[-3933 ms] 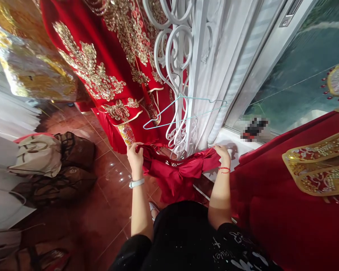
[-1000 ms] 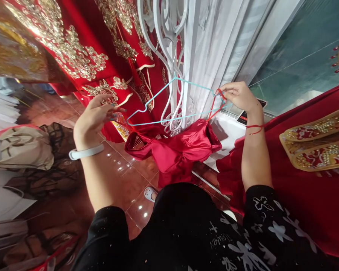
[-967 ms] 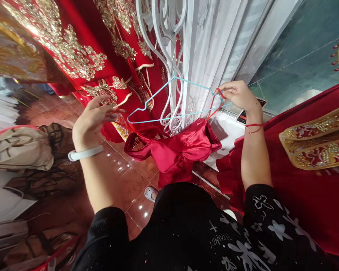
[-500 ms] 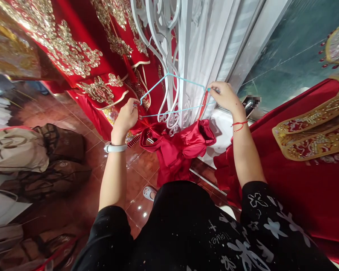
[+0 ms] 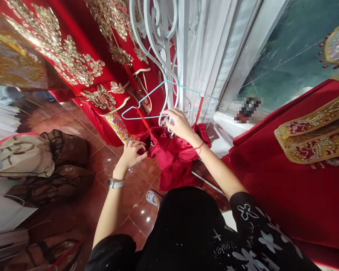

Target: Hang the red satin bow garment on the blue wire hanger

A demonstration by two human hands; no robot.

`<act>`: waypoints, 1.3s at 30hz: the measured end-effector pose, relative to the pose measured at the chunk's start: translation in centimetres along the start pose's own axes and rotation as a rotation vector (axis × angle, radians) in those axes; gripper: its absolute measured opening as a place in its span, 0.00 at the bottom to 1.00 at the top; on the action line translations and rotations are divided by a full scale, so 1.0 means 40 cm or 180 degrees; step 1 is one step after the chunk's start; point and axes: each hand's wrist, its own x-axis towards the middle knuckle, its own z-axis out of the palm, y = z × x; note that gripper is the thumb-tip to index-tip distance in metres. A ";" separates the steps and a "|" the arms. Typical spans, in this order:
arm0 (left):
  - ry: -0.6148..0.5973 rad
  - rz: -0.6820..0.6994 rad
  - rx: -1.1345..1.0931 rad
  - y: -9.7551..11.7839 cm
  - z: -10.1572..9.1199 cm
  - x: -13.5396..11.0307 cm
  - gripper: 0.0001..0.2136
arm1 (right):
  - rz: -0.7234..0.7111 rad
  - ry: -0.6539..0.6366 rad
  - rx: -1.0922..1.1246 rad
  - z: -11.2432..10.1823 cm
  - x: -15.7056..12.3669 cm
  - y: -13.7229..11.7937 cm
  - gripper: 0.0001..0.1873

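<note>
A small red satin garment (image 5: 176,158) hangs from a light blue wire hanger (image 5: 169,98), its two red straps looped over the hanger's ends. The hanger hooks onto a white scrolled iron grille (image 5: 161,41). My left hand (image 5: 132,150) is closed on the garment's left edge, below the hanger. My right hand (image 5: 179,122) reaches across to the middle, fingers curled at the hanger's bottom wire and the garment's top; what it grips I cannot make out.
Red gowns with gold embroidery (image 5: 81,64) hang at the left, another red embroidered gown (image 5: 305,150) lies at the right. White curtain (image 5: 209,52) and a window (image 5: 293,49) stand behind. Bags (image 5: 45,165) sit on the red tiled floor (image 5: 124,203).
My right hand left the hanger's right end, where a strap now hangs, and moved to the middle. My left hand dropped from the hanger's left end to the garment's edge.
</note>
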 end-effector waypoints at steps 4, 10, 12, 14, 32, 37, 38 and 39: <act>0.0449 0.0144 -0.0720 0.004 -0.019 0.001 0.08 | 0.0338 -0.0467 -0.0069 0.131 0.075 -0.054 0.23; 0.2381 -0.0481 -0.2223 0.002 0.007 0.045 0.13 | 0.0938 -0.0404 -0.0010 0.187 0.103 -0.057 0.15; 0.2913 -0.0426 -0.2223 -0.003 -0.011 0.073 0.16 | 0.1005 -0.0413 -0.0048 0.185 0.101 -0.050 0.14; 0.3081 -0.0343 -0.2026 -0.005 -0.052 0.105 0.17 | 0.0998 -0.0412 -0.0088 0.181 0.099 -0.046 0.14; 0.1879 0.0593 -0.1977 0.090 -0.135 0.233 0.20 | 0.0730 -0.0747 0.0018 0.130 0.063 -0.012 0.15; 0.1586 0.0431 -0.1403 0.109 -0.151 0.220 0.23 | 0.0524 -0.0536 0.0530 0.115 0.042 -0.019 0.14; 0.1544 0.0321 -0.1263 0.109 -0.151 0.216 0.22 | 0.0466 -0.0371 0.0785 0.101 0.024 -0.009 0.14; 0.1498 0.0223 -0.1175 0.108 -0.150 0.214 0.21 | 0.0483 -0.0102 0.1004 0.081 0.000 0.008 0.15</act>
